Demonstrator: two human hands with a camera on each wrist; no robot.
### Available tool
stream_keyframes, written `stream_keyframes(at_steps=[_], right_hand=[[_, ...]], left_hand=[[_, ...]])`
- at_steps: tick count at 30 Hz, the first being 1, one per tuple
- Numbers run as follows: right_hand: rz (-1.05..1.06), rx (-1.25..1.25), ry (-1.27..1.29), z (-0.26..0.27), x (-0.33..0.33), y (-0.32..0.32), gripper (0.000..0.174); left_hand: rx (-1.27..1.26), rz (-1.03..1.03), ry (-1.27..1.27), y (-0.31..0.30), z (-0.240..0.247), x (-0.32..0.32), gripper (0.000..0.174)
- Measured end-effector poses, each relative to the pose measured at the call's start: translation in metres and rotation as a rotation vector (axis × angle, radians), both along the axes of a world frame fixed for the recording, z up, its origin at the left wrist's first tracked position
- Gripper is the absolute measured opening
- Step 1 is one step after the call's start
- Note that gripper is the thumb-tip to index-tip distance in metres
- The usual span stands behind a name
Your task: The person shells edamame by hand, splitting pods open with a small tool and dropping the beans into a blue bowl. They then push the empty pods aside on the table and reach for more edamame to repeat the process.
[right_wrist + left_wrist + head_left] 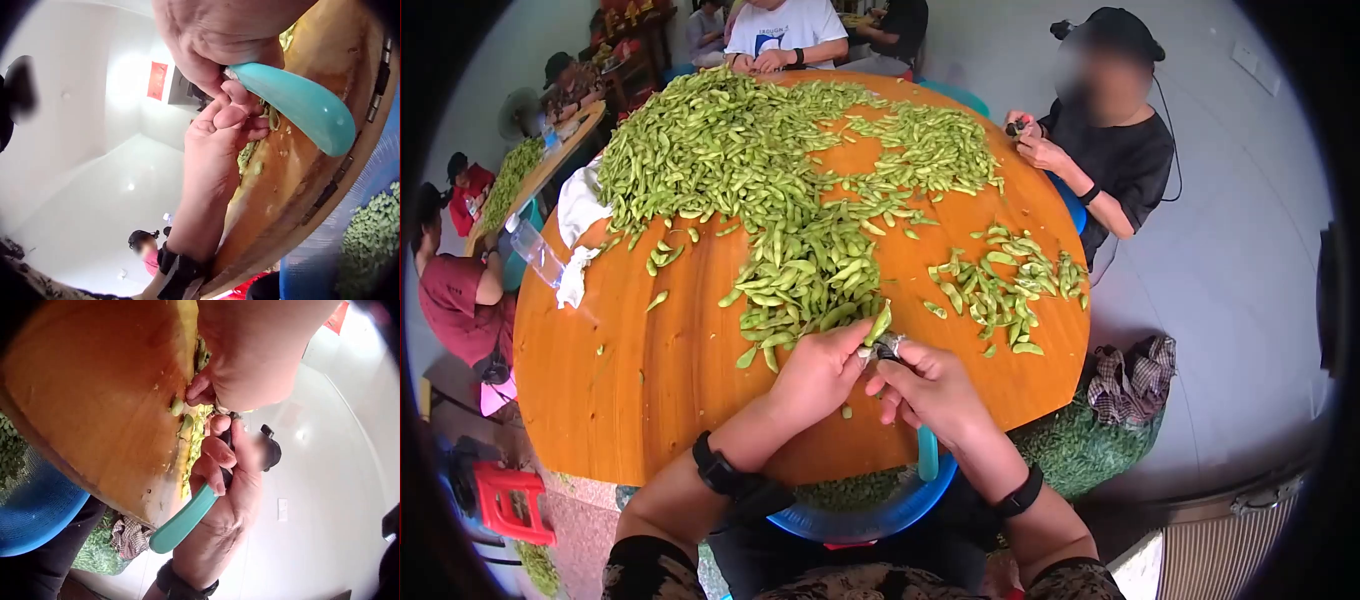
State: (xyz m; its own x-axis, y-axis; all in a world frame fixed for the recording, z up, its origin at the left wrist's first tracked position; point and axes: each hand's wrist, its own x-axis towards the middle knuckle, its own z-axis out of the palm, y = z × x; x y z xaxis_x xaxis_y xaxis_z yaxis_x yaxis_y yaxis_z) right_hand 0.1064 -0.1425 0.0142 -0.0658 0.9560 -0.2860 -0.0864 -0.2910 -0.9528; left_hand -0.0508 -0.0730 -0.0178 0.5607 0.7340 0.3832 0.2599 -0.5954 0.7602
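Note:
My left hand pinches a green soybean pod over the near part of the round wooden table. My right hand meets it fingertip to fingertip, gripping a tool by its curved teal handle; the tool's working end is hidden among the fingers. Just beyond both hands lies a heap of pods, joined to a bigger pile. Below the table edge sits a blue basket, with shelled green beans inside it.
A smaller scatter of pods lies to the right. At left are a plastic bottle and white cloth. Another person works at the right edge. A green sack with checked cloth and a red stool stand on the floor.

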Motion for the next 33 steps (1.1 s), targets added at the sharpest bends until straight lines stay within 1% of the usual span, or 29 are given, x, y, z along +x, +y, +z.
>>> stream_keyframes(at_steps=[2,6,9,11,12,14,18,20,21,23,24,26,27,28,29,30,31,32,33], right_hand=[[0.014,0.012,-0.057,-0.003,0.0,0.0,0.013],[0.003,0.031,-0.047,-0.004,0.0,0.001,0.013],[-0.004,0.014,-0.055,0.0,-0.003,-0.002,0.013],[-0.002,0.084,-0.151,-0.001,-0.005,-0.003,0.012],[-0.005,0.083,-0.152,-0.001,-0.005,-0.003,0.012],[-0.018,0.102,-0.13,-0.001,-0.006,-0.001,0.011],[-0.017,0.048,-0.132,-0.008,0.0,0.002,0.01],[-0.029,0.06,-0.108,-0.009,0.001,0.004,0.009],[-0.029,0.058,-0.108,-0.012,0.004,0.005,0.009],[-0.013,0.036,0.106,-0.017,0.01,0.006,0.009],[-0.015,0.035,0.108,-0.016,0.013,0.006,0.009],[0.035,-0.035,0.178,-0.014,0.02,0.008,0.008],[0.032,-0.036,0.181,-0.014,0.023,0.009,0.008],[0.055,-0.056,0.2,-0.014,0.025,0.01,0.009],[0.078,-0.075,0.218,-0.014,0.027,0.011,0.009],[0.076,-0.075,0.218,-0.012,0.024,0.009,0.009],[0.043,-0.053,0.12,-0.009,0.02,0.007,0.009],[0.012,-0.031,0.021,-0.008,0.015,0.005,0.009],[0.015,-0.033,0.021,-0.01,0.011,0.003,0.009]], left_hand=[[-0.028,0.025,0.0,-0.001,0.0,0.0,0.035],[-0.01,0.032,-0.015,-0.002,-0.002,0.001,0.033],[-0.048,0.044,0.038,-0.003,0.002,-0.001,0.029],[-0.105,0.007,-0.008,-0.002,0.002,0.0,0.028],[-0.105,0.005,-0.009,-0.002,0.001,0.0,0.028],[-0.003,0.029,0.022,-0.002,0.001,-0.001,0.023],[-0.073,-0.011,-0.028,-0.001,-0.001,-0.001,0.022],[-0.293,-0.103,-0.096,0.003,-0.005,-0.003,0.019],[-0.295,-0.104,-0.096,0.005,-0.006,-0.003,0.019],[-0.492,-0.2,-0.176,0.009,-0.007,-0.005,0.017],[-0.495,-0.201,-0.174,0.01,-0.006,-0.005,0.017],[-0.7,-0.268,-0.241,0.014,-0.005,-0.005,0.016],[-0.756,-0.331,-0.264,0.016,-0.004,-0.007,0.018],[-0.757,-0.333,-0.261,0.016,-0.004,-0.007,0.018],[-0.824,-0.315,-0.277,0.015,-0.003,-0.006,0.02],[-0.892,-0.296,-0.293,0.015,-0.003,-0.006,0.021],[-0.892,-0.297,-0.293,0.015,-0.003,-0.005,0.021],[-0.944,-0.271,-0.29,0.015,-0.003,-0.004,0.023],[-0.997,-0.243,-0.287,0.014,-0.003,-0.004,0.025]])
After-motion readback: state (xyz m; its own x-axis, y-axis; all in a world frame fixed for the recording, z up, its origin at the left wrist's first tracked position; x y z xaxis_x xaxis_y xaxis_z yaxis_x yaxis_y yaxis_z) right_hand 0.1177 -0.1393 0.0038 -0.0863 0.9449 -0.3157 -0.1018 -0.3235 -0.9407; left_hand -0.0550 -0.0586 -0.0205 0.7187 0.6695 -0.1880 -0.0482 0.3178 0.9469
